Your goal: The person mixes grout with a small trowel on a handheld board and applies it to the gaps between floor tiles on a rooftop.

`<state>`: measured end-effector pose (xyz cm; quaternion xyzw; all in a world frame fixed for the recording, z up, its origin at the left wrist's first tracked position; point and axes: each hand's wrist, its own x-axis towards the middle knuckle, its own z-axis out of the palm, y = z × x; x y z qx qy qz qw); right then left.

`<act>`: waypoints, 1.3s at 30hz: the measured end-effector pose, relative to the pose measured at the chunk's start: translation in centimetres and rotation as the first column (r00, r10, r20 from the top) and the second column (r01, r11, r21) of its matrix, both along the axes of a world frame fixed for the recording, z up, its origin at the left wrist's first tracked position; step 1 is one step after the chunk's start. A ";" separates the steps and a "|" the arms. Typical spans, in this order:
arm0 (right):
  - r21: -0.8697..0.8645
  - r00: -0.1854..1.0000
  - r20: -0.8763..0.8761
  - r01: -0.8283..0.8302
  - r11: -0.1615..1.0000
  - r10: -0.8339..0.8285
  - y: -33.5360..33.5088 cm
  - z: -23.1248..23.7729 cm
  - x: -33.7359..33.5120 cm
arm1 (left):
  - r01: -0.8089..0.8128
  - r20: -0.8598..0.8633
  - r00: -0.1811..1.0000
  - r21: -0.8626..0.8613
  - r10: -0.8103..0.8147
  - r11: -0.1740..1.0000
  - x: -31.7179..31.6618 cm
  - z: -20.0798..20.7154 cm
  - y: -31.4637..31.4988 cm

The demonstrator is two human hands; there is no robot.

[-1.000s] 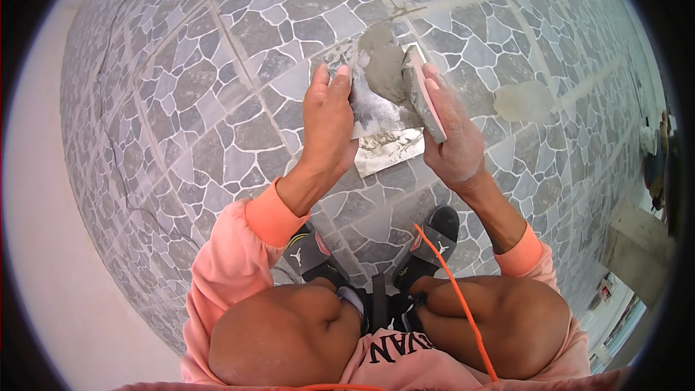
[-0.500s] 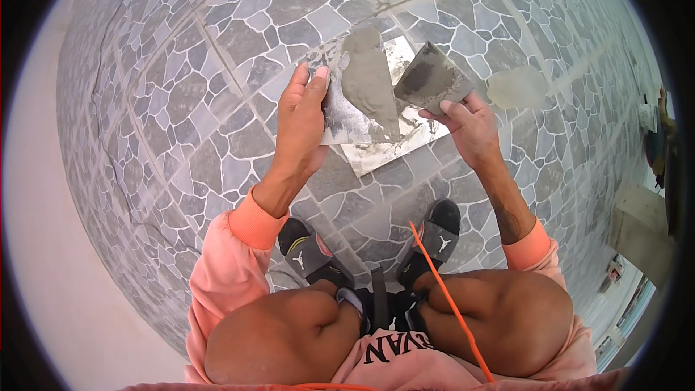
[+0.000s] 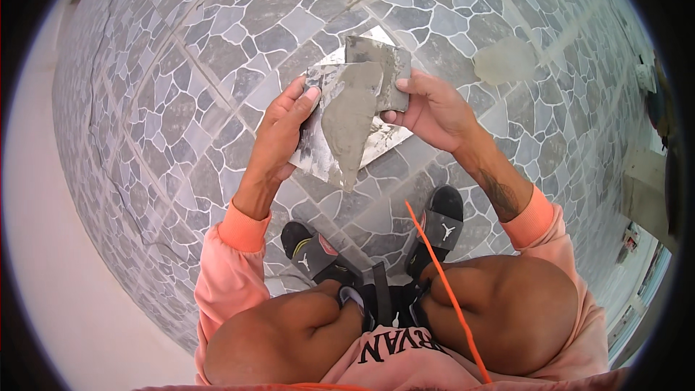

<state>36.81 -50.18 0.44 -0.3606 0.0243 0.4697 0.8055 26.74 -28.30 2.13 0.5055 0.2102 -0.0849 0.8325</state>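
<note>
My left hand [image 3: 279, 127] grips the left edge of a flat, tile-like plate [image 3: 310, 137], thumb on top. A thick smear of wet grey cement [image 3: 347, 112] covers much of its face. Between the thumb and fingers of my right hand [image 3: 438, 110] is a small square grey plate [image 3: 394, 65], also streaked with cement. It overlaps the upper right of the larger plate, whose corner hides part of it. I cannot tell whether the two touch. Beneath both lies a shiny white sheet [image 3: 391, 136] marked with cement, mostly covered from view.
Grey stone-patterned floor tiles [image 3: 268, 7] spread all around. A pale round patch [image 3: 504, 61] lies on the floor to the right. My sandalled feet [image 3: 441, 221] are close below the plates, and an orange cord [image 3: 452, 297] hangs over my lap. A pale wall [image 3: 87, 246] borders the left.
My right hand has moved left and turned the small plate, bringing it over to the larger plate's upper edge. My left hand has come slightly lower and leftward, rotating the larger plate.
</note>
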 end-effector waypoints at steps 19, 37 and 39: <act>-0.524 -0.164 0.818 0.182 0.832 0.551 -0.7 8.7 4.7 | 0.256 -0.051 0.967 0.171 -0.251 0.951 -0.6 -0.2 3.9; -0.695 -0.641 0.462 0.167 0.699 0.613 2.6 11.3 5.4 | 0.270 -0.032 0.963 0.157 -0.269 0.950 -0.7 -1.4 3.7; -0.692 -0.660 0.458 0.156 0.705 0.596 2.2 11.6 5.4 | 0.254 -0.053 0.967 0.143 -0.249 0.957 -0.8 -1.7 3.4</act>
